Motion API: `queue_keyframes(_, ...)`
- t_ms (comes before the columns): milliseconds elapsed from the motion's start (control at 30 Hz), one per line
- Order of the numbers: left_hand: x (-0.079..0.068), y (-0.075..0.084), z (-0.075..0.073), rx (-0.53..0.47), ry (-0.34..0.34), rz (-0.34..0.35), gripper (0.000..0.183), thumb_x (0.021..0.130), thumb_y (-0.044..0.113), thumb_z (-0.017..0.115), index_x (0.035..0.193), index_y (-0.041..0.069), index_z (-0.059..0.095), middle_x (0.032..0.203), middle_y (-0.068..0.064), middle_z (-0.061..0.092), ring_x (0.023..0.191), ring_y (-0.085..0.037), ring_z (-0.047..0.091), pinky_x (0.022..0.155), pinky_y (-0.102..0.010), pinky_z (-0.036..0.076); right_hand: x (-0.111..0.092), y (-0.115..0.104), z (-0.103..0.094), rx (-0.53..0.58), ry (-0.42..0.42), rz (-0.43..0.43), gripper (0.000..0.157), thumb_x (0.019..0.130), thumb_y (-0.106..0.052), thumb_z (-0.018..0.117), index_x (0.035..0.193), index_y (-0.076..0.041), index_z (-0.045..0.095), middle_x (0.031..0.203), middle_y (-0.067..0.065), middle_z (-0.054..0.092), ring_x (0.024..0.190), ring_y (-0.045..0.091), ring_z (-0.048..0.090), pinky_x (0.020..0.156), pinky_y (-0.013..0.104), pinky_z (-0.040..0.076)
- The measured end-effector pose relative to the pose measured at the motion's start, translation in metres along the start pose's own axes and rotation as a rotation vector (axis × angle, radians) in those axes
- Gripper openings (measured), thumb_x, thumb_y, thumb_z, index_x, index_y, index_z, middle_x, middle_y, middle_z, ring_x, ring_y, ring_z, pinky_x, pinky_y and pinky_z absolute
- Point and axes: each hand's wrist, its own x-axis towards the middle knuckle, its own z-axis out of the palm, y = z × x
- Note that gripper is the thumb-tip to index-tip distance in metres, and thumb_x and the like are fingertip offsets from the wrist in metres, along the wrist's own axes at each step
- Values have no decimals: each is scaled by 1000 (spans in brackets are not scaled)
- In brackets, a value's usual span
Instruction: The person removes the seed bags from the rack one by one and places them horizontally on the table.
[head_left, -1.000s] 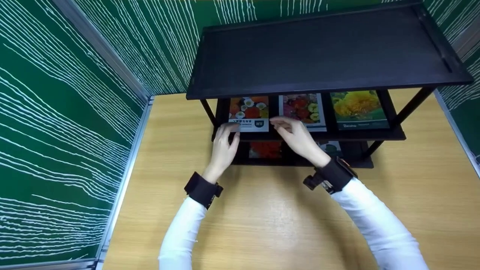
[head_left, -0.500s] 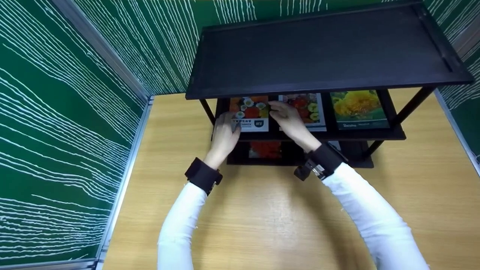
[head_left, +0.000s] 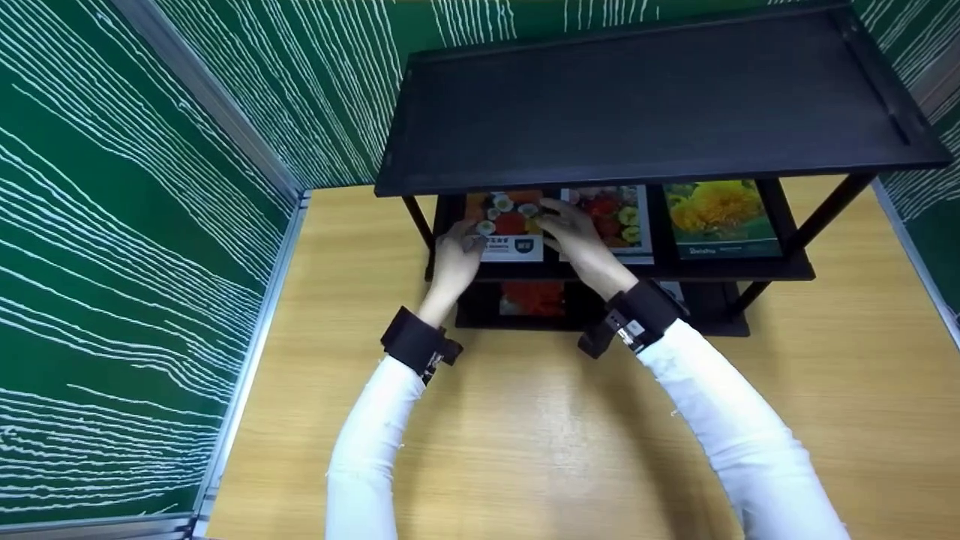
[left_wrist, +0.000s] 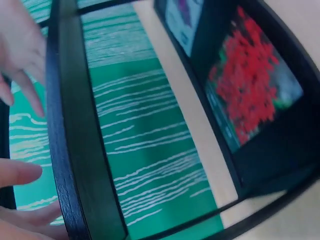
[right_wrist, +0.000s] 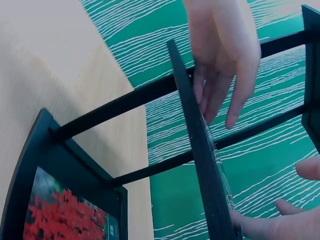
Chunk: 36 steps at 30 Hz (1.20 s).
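Note:
In the head view, a flower-picture packet [head_left: 511, 225] with orange and white blooms and a white label band lies on the middle shelf [head_left: 675, 268] of a black rack. My left hand [head_left: 457, 261] is at the packet's left edge, its fingertips on or close to it; the exact contact is hidden. At the right edge is my right hand [head_left: 581, 241], its fingers loosely bent and spread over the packet's side. From the right wrist view, my left hand [right_wrist: 220, 60] reaches down to the shelf surface with relaxed fingers. Neither hand visibly grips anything.
Beside it lie a red-and-green flower packet [head_left: 609, 217] and a yellow flower packet [head_left: 721, 217]. The black top shelf [head_left: 652, 97] overhangs them. Below, a red flower packet [head_left: 531, 298] lies on the bottom shelf. Black posts [head_left: 829, 210] flank the rack on a wooden table [head_left: 525, 435].
Both hands have moved deeper over the middle shelf and to the two sides of the orange-and-white packet. The packet looks shifted very slightly to the right.

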Motion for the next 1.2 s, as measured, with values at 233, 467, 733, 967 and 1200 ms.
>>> queue_keyframes(233, 0, 3, -4, -188, 30, -79, 40, 85, 1, 49, 124, -5, 45, 112, -21, 51, 103, -30, 51, 86, -34, 44, 2, -13, -9, 298, 103, 187, 53, 93, -10, 43, 141, -10, 20, 144, 15, 17, 130, 27, 24, 103, 35, 29)
queue_keyframes(467, -3, 2, -4, -320, 91, -169, 44, 82, -7, 50, 126, -3, 44, 108, -20, 53, 94, -28, 53, 68, -23, 41, 2, -21, -15, 366, 172, 277, 51, 91, -3, 44, 138, -7, 27, 140, 16, 27, 125, 26, 33, 100, 34, 34)
queue_keyframes(733, -11, 7, -10, -524, -6, -283, 48, 80, -12, 51, 127, -4, 43, 103, -20, 55, 85, -20, 54, 67, -20, 43, -4, -17, -24, 134, 156, 267, 47, 88, -4, 50, 134, -3, 36, 127, 18, 41, 111, 27, 46, 93, 32, 42)
queue_keyframes(967, -21, 6, -15, -590, -60, -298, 47, 78, -13, 53, 124, -4, 46, 94, -13, 57, 75, -13, 54, 60, -20, 41, -8, -13, -27, 28, 116, 260, 54, 83, -2, 57, 133, -1, 36, 112, 11, 48, 88, 17, 55, 88, 33, 45)
queue_keyframes(1200, -31, 3, -19, -590, -90, -310, 47, 78, -11, 54, 123, -3, 46, 95, -14, 56, 79, -17, 54, 66, -24, 46, -16, -8, -27, 53, 86, 236, 49, 82, 0, 58, 129, -1, 41, 104, 11, 54, 88, 20, 57, 85, 34, 48)
